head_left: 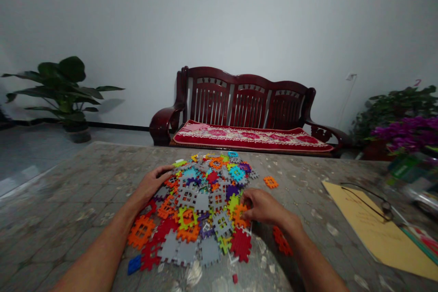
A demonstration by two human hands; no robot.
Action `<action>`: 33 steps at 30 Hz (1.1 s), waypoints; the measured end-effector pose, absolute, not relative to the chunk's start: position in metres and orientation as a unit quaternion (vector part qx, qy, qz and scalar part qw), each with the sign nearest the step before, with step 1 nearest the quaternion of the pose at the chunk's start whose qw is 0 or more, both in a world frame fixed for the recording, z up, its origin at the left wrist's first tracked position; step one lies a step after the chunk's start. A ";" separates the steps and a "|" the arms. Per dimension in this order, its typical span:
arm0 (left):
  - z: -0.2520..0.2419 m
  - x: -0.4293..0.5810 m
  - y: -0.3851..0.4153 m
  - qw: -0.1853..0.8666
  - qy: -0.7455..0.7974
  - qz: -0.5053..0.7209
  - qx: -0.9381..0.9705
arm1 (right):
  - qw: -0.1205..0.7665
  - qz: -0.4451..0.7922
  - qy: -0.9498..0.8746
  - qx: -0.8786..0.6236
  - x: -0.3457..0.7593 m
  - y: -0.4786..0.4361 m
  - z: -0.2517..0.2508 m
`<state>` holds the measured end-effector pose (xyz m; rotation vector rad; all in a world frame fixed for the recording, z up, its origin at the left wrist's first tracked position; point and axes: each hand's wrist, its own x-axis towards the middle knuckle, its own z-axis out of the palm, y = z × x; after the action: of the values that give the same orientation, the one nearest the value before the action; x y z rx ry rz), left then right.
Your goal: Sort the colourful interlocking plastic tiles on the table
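A heap of flat, toothed plastic building tiles (201, 200) in grey, orange, red, green, blue and purple lies on the patterned table (85, 191). My left hand (152, 183) rests on the heap's left edge, fingers curved over the tiles. At the heap's right side my right hand (262, 206) has its fingers closed on an orange tile (239, 216). One orange tile (270, 182) lies apart to the right, and a red one (282, 240) sits under my right forearm.
A yellow envelope (376, 232) with spectacles (379, 203) on it lies at the right of the table. A dark wooden bench (246, 109) with a red cushion stands behind. Potted plants stand at the left (65, 89) and right (400, 118).
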<state>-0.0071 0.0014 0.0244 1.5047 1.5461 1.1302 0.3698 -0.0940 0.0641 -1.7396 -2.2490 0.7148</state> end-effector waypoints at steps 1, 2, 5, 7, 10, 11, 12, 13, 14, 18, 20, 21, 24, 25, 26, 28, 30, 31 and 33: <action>0.025 -0.007 0.001 0.343 0.594 0.438 0.581 | 0.118 0.263 -0.755 -0.589 0.370 -0.093 0.062; 0.025 -0.007 0.001 0.342 0.593 0.438 0.583 | 0.135 0.288 -0.745 -0.586 0.371 -0.092 0.060; 0.025 -0.007 0.002 0.351 0.589 0.437 0.582 | 0.205 0.385 -0.712 -0.551 0.377 -0.088 0.060; 0.024 -0.007 0.002 0.356 0.590 0.434 0.581 | 0.248 0.443 -0.685 -0.523 0.387 -0.085 0.063; 0.024 -0.007 0.001 0.354 0.590 0.434 0.582 | 0.287 0.451 -0.655 -0.534 0.412 -0.080 0.069; 0.025 -0.007 0.001 0.352 0.591 0.434 0.582 | 0.296 0.433 -0.651 -0.548 0.422 -0.079 0.070; 0.025 -0.007 0.001 0.350 0.590 0.435 0.583 | 0.301 0.412 -0.653 -0.559 0.432 -0.077 0.069; 0.026 -0.006 0.000 0.347 0.592 0.435 0.583 | 0.303 0.388 -0.657 -0.571 0.441 -0.076 0.066; 0.027 -0.006 0.000 0.344 0.596 0.433 0.583 | 0.295 0.365 -0.660 -0.587 0.450 -0.075 0.063; 0.029 -0.005 0.000 0.332 0.607 0.422 0.586 | 0.243 0.280 -0.655 -0.658 0.472 -0.072 0.051; 0.029 -0.004 -0.001 0.336 0.602 0.427 0.585 | 0.233 0.217 -0.656 -0.685 0.478 -0.071 0.051; 0.030 -0.004 -0.001 0.339 0.601 0.429 0.583 | 0.223 0.188 -0.653 -0.699 0.480 -0.072 0.053; 0.032 -0.003 -0.003 0.341 0.604 0.427 0.580 | 0.161 0.147 -0.628 -0.747 0.480 -0.074 0.061; 0.033 -0.003 -0.003 0.340 0.606 0.424 0.581 | 0.137 0.145 -0.618 -0.761 0.478 -0.076 0.063; 0.033 -0.003 -0.004 0.338 0.608 0.421 0.582 | 0.113 0.145 -0.610 -0.771 0.475 -0.078 0.064; 0.033 -0.004 -0.003 0.329 0.611 0.415 0.588 | 0.071 0.149 -0.603 -0.780 0.466 -0.081 0.065; 0.031 -0.005 -0.002 0.321 0.612 0.411 0.595 | 0.037 0.144 -0.608 -0.780 0.454 -0.085 0.064; 0.030 -0.006 -0.001 0.320 0.611 0.411 0.596 | 0.022 0.132 -0.613 -0.779 0.448 -0.086 0.064; 0.028 -0.007 0.001 0.324 0.608 0.414 0.596 | 0.002 0.106 -0.617 -0.780 0.438 -0.088 0.062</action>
<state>-0.0068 0.0009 0.0282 1.5630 1.5939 1.0857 0.4376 -0.0875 0.0625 -2.4476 -1.9351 0.3311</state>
